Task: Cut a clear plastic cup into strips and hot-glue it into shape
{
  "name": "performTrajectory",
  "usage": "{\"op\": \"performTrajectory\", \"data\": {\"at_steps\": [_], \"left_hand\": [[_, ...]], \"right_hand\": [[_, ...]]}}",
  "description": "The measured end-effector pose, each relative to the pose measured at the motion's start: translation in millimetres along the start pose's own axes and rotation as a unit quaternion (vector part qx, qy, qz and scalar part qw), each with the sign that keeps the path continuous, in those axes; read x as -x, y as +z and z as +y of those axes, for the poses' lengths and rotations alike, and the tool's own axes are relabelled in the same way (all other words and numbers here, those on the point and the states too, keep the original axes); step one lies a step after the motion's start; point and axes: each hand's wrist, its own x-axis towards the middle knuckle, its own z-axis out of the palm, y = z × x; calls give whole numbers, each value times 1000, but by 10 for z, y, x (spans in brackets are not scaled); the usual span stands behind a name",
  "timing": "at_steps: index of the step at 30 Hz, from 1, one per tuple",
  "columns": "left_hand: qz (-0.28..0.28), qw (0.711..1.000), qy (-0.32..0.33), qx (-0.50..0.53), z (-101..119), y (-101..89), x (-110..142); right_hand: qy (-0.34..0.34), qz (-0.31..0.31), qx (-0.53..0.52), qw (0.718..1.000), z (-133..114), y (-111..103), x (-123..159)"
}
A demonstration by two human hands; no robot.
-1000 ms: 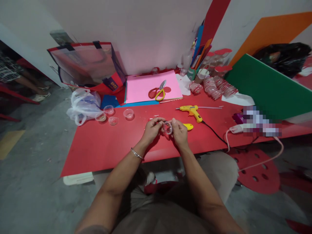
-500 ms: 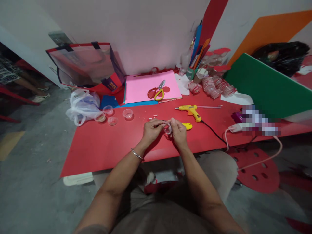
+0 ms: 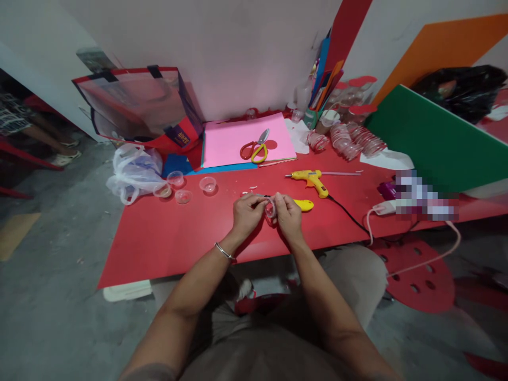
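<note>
My left hand (image 3: 246, 212) and my right hand (image 3: 288, 214) meet above the red table (image 3: 166, 243), fingers pinched together. Between them they grip a small clear plastic cup (image 3: 271, 208), which is largely hidden by the fingers. A metal bracelet sits on my left wrist. Just behind my right hand lies a yellow-handled tool (image 3: 304, 205), and further back a yellow glue gun (image 3: 311, 180) with a black cord.
Three small clear cups (image 3: 208, 184) and a white plastic bag (image 3: 133, 172) sit at the left. Red-and-yellow scissors (image 3: 256, 147) lie on pink paper (image 3: 234, 142). Stacked clear lids (image 3: 353, 142), a green board (image 3: 432, 140) and a white power strip (image 3: 387, 209) stand to the right.
My hands have closed tighter around the clear cup, which shows less than before. The view has shifted slightly; nothing else on the table has moved.
</note>
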Motion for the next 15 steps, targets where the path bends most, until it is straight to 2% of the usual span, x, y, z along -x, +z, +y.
{"op": "performTrajectory", "data": {"at_steps": [4, 9, 12, 15], "left_hand": [[-51, 999, -5, 8, -19, -35, -42], [-73, 997, 6, -6, -50, -68, -67], [-66, 994, 54, -68, -55, -85, -49], [-60, 978, 109, -170, -40, -98, -19]], "right_hand": [[6, 10, -3, 1000, 4, -21, -19], [-7, 7, 5, 1000, 11, -39, -24], [-6, 11, 13, 1000, 26, -41, -26], [-11, 14, 26, 1000, 39, -39, -25]]}}
